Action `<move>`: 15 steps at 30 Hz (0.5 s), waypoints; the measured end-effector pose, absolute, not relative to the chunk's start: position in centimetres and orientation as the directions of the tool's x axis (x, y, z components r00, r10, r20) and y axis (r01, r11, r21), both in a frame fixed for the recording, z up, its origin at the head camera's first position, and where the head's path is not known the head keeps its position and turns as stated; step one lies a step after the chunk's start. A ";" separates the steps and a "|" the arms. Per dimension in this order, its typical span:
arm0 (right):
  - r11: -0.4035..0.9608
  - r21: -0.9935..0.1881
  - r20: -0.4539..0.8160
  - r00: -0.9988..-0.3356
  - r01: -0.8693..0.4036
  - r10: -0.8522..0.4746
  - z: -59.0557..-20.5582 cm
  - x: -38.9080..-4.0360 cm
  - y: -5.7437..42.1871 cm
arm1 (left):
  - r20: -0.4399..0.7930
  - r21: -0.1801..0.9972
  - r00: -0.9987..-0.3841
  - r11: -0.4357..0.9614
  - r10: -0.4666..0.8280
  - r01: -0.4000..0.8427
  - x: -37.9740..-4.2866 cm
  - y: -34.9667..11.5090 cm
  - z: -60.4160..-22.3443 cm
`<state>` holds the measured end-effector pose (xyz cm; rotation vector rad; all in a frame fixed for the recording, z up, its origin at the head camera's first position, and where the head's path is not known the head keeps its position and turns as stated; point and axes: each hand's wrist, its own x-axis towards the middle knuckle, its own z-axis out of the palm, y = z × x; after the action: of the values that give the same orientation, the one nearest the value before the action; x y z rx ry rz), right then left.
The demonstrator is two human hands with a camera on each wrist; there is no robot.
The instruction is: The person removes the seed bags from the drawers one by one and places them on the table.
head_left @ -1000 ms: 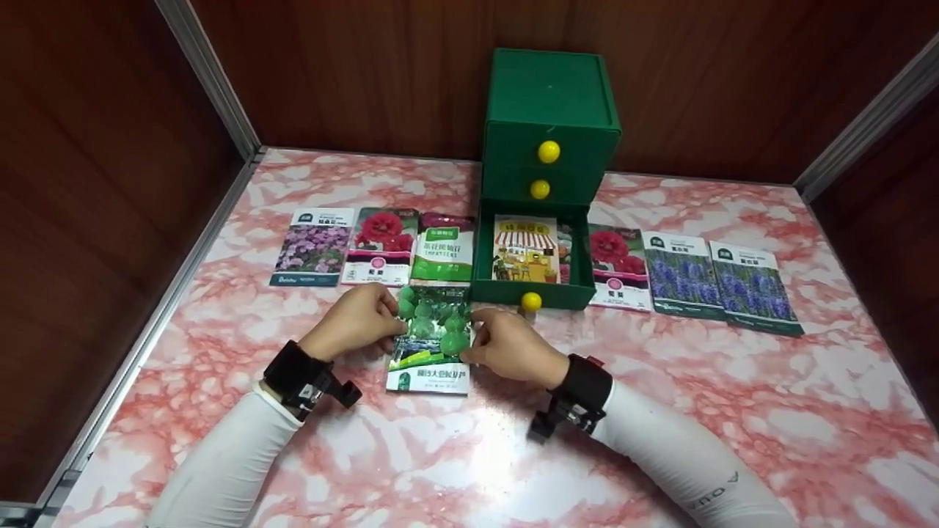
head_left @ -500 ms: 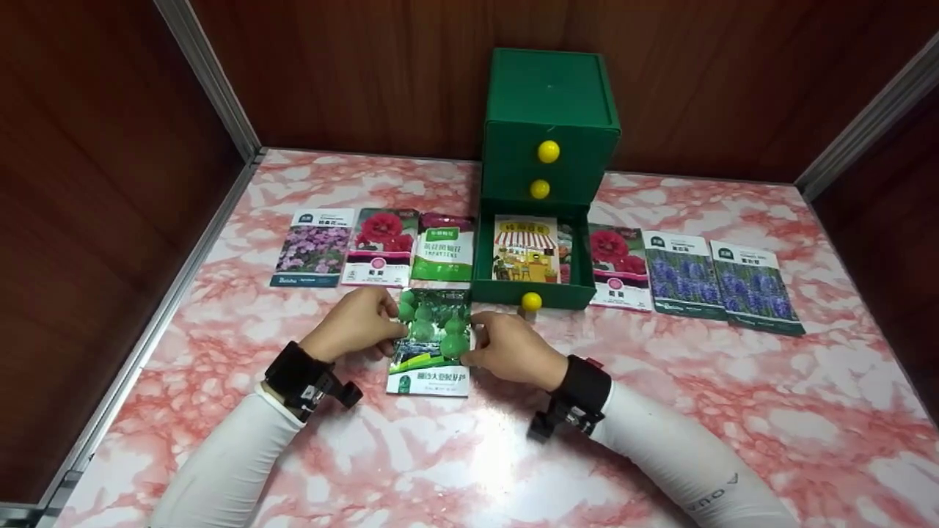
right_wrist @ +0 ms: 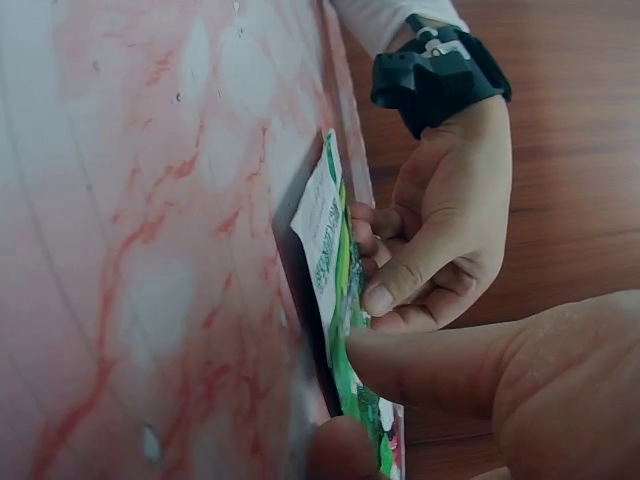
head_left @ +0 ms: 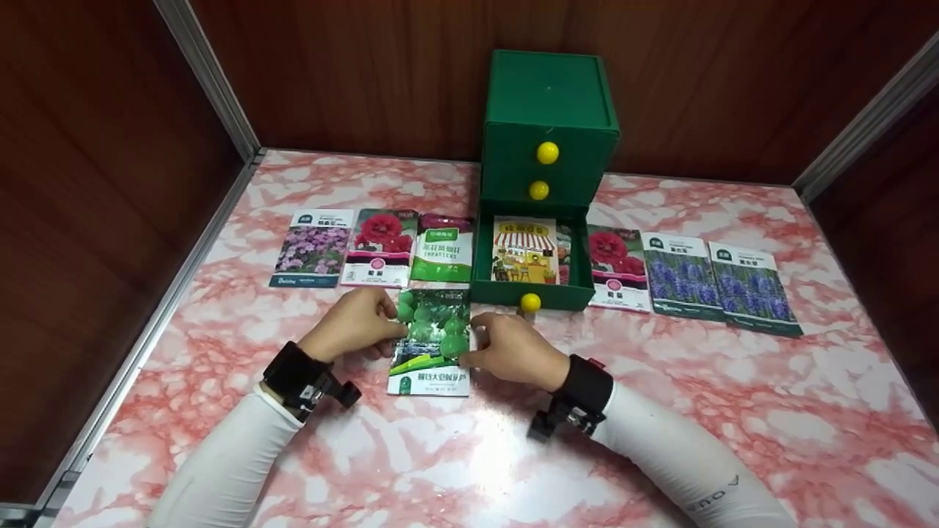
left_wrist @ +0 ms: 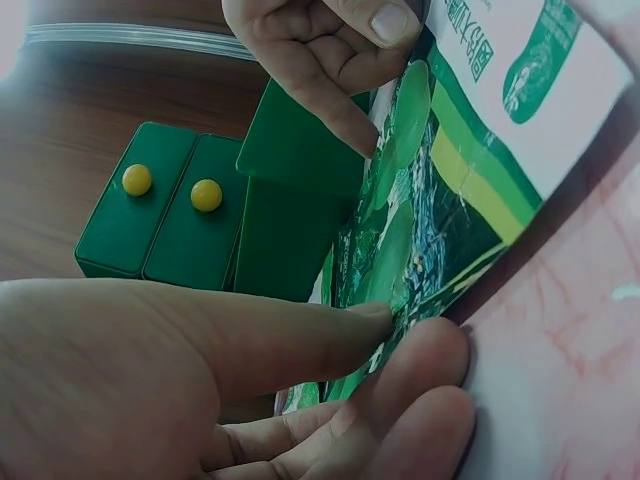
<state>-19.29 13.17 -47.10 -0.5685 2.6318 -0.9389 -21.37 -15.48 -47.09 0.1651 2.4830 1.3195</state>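
A seed packet (head_left: 433,352) with green gourds pictured on it lies in front of the drawer box, its white end towards the person. My left hand (head_left: 353,324) pinches its left edge, thumb on top and fingertips at the underside in the left wrist view. At the opposite edge my right hand (head_left: 513,347) pinches the packet between thumb and fingers. The right wrist view shows the packet's white end (right_wrist: 320,225) raised a little off the marbled tabletop (right_wrist: 150,300), with a dark shadow beneath it.
Behind stands a green drawer box (head_left: 550,92) with yellow knobs. Its bottom drawer (head_left: 495,295) is pulled out and holds a yellow shop-print packet (head_left: 525,249). Flower seed packets flank it: purple (head_left: 312,248), red (head_left: 380,246) and green-white (head_left: 444,249) left; red (head_left: 618,268) and two lavender (head_left: 682,275) right.
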 end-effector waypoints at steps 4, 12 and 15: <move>0.706 -0.649 -0.142 -0.867 -0.282 -0.477 -46.5 -19.3 13.6 | -0.212 0.805 -0.950 0.592 0.229 -0.036 -21.4 -15.5 -47.0; 0.731 -0.633 -0.177 -0.872 -0.254 -0.457 -43.5 -20.2 15.7 | -0.103 0.788 -0.975 0.614 0.195 0.040 -21.6 -15.5 -46.1; 0.698 -0.670 -0.148 -0.875 -0.255 -0.462 -42.2 -21.2 17.2 | -0.056 0.798 -0.978 0.598 0.202 0.078 -21.6 -15.0 -45.5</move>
<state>-21.16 17.17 -42.16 -0.5655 2.6036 -0.9605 -21.58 -15.03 -45.51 0.2361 2.6801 1.3282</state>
